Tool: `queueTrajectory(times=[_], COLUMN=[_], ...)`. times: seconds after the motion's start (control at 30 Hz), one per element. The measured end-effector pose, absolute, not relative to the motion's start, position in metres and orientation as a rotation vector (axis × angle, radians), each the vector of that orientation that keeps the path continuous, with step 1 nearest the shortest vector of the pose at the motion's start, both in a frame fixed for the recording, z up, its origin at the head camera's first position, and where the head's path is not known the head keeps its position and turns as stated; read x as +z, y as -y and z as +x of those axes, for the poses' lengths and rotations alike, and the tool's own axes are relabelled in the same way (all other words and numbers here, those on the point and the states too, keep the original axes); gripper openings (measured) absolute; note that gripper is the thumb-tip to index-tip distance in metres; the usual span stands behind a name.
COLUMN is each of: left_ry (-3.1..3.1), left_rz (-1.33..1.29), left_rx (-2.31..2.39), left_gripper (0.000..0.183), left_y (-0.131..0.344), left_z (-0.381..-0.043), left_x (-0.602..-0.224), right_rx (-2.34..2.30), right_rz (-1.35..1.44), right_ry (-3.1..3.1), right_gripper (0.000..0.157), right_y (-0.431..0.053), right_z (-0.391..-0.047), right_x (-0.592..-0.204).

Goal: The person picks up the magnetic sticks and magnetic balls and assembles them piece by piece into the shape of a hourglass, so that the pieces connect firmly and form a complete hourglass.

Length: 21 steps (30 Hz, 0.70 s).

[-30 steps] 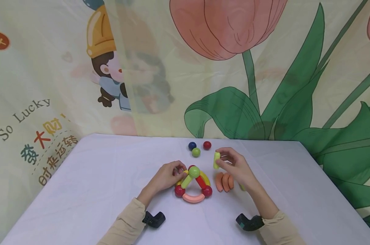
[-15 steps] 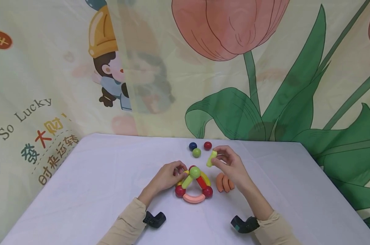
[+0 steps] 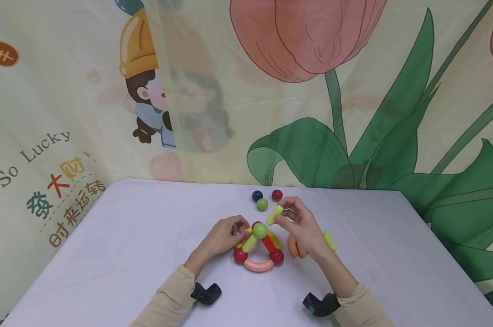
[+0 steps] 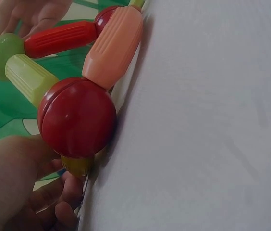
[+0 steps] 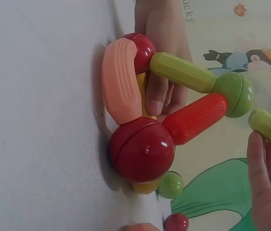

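A magnetic-toy frame of balls and rods stands mid-table in the head view. Its base joins red balls (image 3: 240, 255) with a pink curved rod (image 3: 258, 265) in front and yellow curved rods (image 3: 273, 238) behind. A light green rod (image 3: 249, 243) and a red rod (image 3: 268, 244) lean up to a green ball (image 3: 260, 230) on top. At the frame's left side my left hand (image 3: 219, 236) grips a yellow curved rod (image 4: 77, 166), mostly hidden by fingers. My right hand (image 3: 303, 227) pinches a loose light green rod (image 3: 274, 215), tilted close beside the top ball.
Behind the frame lie a blue ball (image 3: 257, 196), a loose green ball (image 3: 262, 204) and a loose red ball (image 3: 277, 195). Orange curved rods (image 3: 295, 246) and another light green rod (image 3: 329, 240) lie to the right, partly behind my right forearm.
My right hand has moved left with the light green rod, tilting it from upright and bringing it near the top green ball. The left hand and the frame have stayed put.
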<state>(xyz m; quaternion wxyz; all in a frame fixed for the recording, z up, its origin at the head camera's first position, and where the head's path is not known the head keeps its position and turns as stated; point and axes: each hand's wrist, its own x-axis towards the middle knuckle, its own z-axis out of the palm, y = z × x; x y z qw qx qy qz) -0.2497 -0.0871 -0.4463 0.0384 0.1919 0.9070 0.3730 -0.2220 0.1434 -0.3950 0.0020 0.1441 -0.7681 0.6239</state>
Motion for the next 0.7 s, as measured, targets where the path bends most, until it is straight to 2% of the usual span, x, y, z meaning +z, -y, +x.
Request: queueTrajectory(times=[0.7], left_ry=[-2.791], left_rz=[0.543], left_rx=[1.115], left_gripper=[0.019], left_y=[0.0832], left_z=[-0.2479], left_x=[-0.4440], right_rx=[2.016], right_rz=[0.544], right_ry=[2.382], right_gripper=[0.044], right_y=[-0.1417], right_z=[-0.2252], right_x=[-0.4005])
